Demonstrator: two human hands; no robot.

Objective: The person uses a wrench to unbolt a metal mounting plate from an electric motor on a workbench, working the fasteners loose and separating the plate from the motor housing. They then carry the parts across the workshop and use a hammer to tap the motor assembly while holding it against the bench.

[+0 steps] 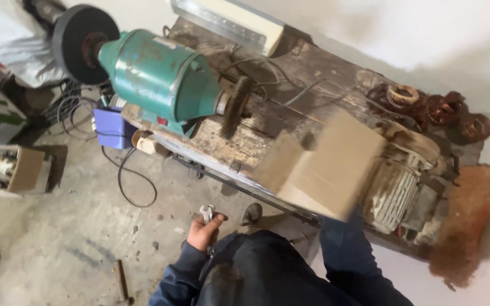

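Observation:
My left hand (202,231) hangs low by my side, closed around a small metal wrench (206,212) whose jaw end sticks up above the fingers. My right arm in a dark blue sleeve (341,249) reaches up toward the workbench and carries a cardboard box (327,164), blurred by motion, in front of a dirty grey electric motor (395,195). The right hand itself is hidden behind the box. Further left on the bench stands a green bench grinder (160,73) with a wire brush wheel (235,106) and a dark grinding wheel (80,42).
The worn wooden workbench (290,73) holds cables and copper wire coils (443,110). A purple box (112,127) sits under the grinder. A black cable (126,181) loops on the concrete floor. An open cardboard box (12,170) stands at the left.

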